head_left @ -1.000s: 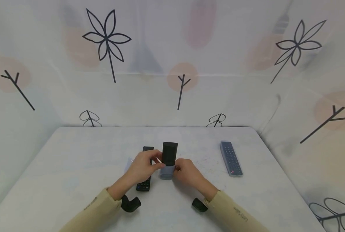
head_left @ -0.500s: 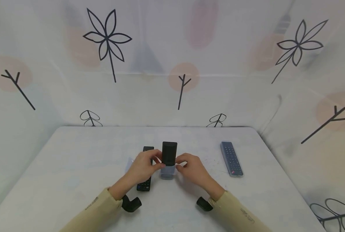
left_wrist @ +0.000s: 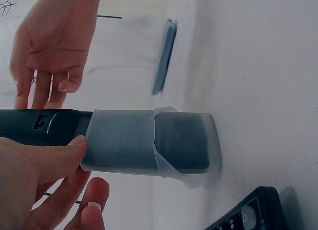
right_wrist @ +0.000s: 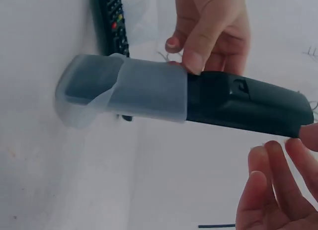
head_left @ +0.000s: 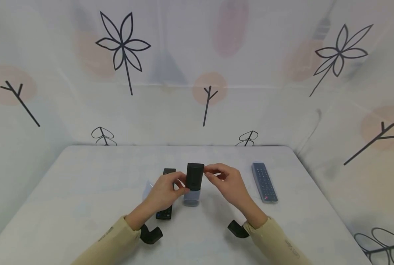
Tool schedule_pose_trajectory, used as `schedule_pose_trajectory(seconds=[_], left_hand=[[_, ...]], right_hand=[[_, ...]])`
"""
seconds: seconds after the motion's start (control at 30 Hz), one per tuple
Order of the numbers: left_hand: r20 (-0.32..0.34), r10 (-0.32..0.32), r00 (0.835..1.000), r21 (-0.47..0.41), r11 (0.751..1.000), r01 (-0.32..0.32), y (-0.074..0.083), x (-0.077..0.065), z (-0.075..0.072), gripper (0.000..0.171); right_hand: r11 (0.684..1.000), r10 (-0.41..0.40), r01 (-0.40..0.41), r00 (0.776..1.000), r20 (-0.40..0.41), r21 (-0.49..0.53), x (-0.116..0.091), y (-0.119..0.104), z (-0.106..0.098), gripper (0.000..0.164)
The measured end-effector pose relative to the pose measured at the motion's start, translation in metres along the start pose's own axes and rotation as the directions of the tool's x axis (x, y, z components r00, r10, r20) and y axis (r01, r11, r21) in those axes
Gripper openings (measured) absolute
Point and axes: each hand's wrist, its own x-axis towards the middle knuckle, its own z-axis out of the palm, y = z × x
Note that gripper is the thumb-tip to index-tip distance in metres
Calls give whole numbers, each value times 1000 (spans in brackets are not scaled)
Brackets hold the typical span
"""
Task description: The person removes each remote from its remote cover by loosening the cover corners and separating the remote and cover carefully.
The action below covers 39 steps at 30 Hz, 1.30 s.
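A black remote control [head_left: 194, 177] is held upright over the table, its back with the battery cover towards me. A translucent protective sleeve [head_left: 191, 200] covers its lower part; in the left wrist view the sleeve [left_wrist: 124, 140] has a loose, crumpled fold. My left hand [head_left: 165, 189] grips the remote at the sleeve's upper edge, thumb over the back. My right hand [head_left: 230, 184] is at the remote's bare top end, thumb and forefinger tips right at its corner, the other fingers spread loosely in the right wrist view.
A second black remote [head_left: 163, 214] lies left of the held one, partly behind the left hand. Beside it is a clear plastic piece [head_left: 147, 188]. At the right, a remote in a bluish sleeve [head_left: 264, 182] lies on the white table [head_left: 100, 165]. Patterned cloth hangs behind.
My right hand has let go of the sleeve's side and moved up and right to the remote's top corner. The left hand and the remote have stayed nearly still.
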Motion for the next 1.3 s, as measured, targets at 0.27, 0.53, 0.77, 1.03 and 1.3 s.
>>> schedule_pose_trajectory(seconds=[0.27,0.53,0.77,1.03,1.3], left_hand=[[-30,20,999,0,1000,-20,0,0,2,22],[-98,106,990,-8,994,-107,4,-1,2,21],[-185,190,964,-15,981,-196,6,-2,2,22],[-260,260,930,4,963,-268,7,-1,6,21],[-294,289,911,108,957,-269,12,-1,10,23]], right_hand=[[999,4,-2,999,-39,43,-6,-11,1,32],[998,-43,47,994,-98,39,-5,-10,4,40],[994,-45,57,991,-125,94,-5,-12,3,35],[991,9,9,991,-133,137,-7,-14,6,41],[988,59,-38,988,-144,147,-8,-17,8,45]])
